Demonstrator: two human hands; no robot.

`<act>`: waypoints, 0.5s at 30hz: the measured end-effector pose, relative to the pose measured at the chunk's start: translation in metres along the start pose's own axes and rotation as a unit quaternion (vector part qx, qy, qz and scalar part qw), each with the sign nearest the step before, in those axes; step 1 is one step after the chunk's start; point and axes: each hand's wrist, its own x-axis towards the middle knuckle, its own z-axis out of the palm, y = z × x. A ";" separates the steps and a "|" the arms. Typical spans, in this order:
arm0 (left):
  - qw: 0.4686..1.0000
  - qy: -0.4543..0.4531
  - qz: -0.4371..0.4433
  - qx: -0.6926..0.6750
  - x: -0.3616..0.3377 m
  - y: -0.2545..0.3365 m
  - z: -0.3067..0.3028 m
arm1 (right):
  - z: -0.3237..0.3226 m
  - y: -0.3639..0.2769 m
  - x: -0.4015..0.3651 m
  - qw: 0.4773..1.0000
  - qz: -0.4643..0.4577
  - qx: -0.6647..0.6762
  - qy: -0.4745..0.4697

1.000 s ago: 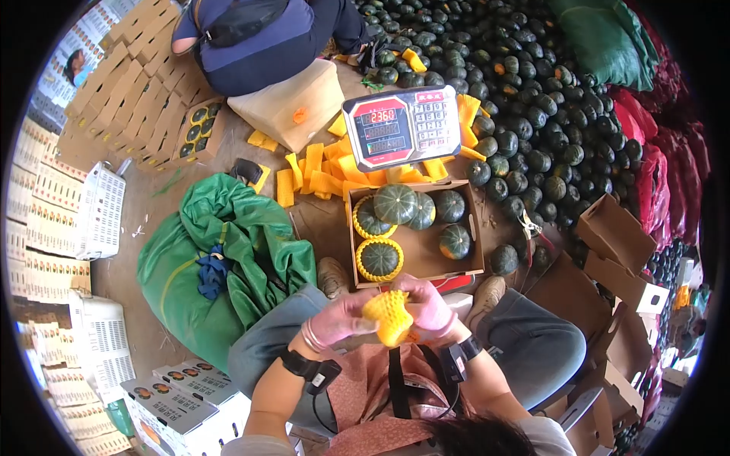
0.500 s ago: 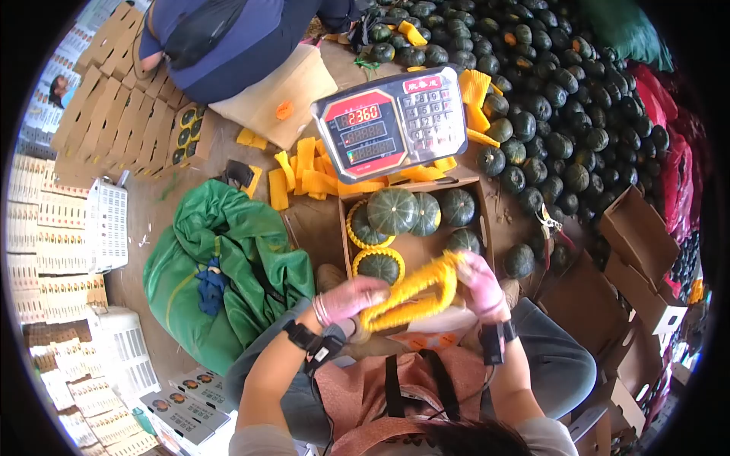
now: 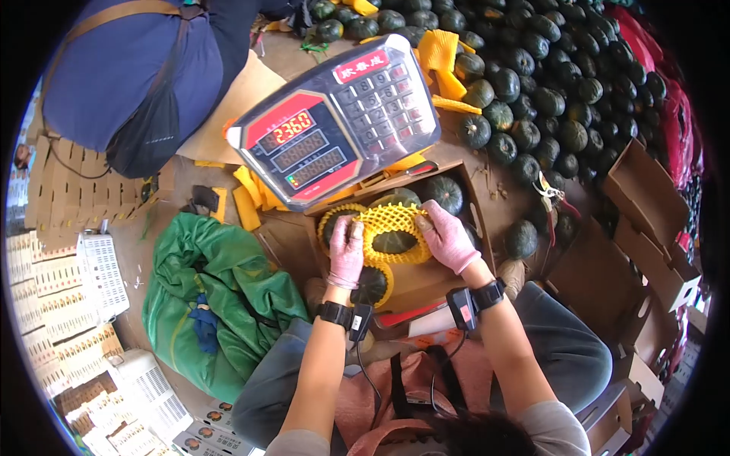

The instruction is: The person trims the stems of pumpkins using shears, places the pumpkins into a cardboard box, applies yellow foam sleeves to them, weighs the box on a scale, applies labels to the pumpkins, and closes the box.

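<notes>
A yellow foam net sleeve (image 3: 374, 222) is stretched between my two pink-gloved hands, with a dark green pumpkin (image 3: 395, 242) showing through its opening. My left hand (image 3: 347, 254) pinches the sleeve's left edge; on the opposite side, my right hand (image 3: 449, 237) grips its right edge. Both are over a cardboard box (image 3: 426, 287). Inside it, a netted pumpkin (image 3: 369, 286) sits just below my left hand, and another yellow-netted one is partly hidden behind that hand. A bare pumpkin (image 3: 443, 194) lies in the box's back right corner.
A digital scale display (image 3: 334, 125) reading 2360 stands over the box's far edge. A green tarp sack (image 3: 220, 296) lies left, a large pumpkin pile (image 3: 547, 99) back right. Red-handled pruning shears (image 3: 553, 199) and open cartons (image 3: 646, 220) are at right. Another person (image 3: 137, 76) sits at upper left.
Both hands have moved forward from near my lap to over the box. The foam sleeve, earlier a slanted loop, is now spread wide around a pumpkin. The view has shifted too.
</notes>
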 end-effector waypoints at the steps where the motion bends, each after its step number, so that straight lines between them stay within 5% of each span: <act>1: 1.000 0.007 0.017 0.012 0.001 0.001 -0.001 | -0.004 0.000 0.000 0.999 -0.019 -0.008 -0.028; 2: 0.999 0.026 0.027 -0.026 0.002 0.002 -0.004 | 0.004 0.004 0.005 0.992 -0.121 -0.011 0.019; 6: 0.996 0.075 0.038 0.006 0.006 0.003 0.004 | 0.009 0.006 0.017 0.994 -0.101 -0.004 0.041; 10: 0.994 0.096 0.045 -0.006 0.027 -0.006 0.027 | 0.007 0.021 0.029 0.991 0.038 0.057 0.119; 13: 0.965 0.097 -0.140 -0.197 0.037 -0.011 0.033 | 0.012 0.050 0.040 0.977 0.042 0.129 0.162; 15: 0.990 0.075 -0.083 -0.083 0.030 -0.011 0.026 | 0.012 0.045 0.030 0.985 0.042 -0.026 0.167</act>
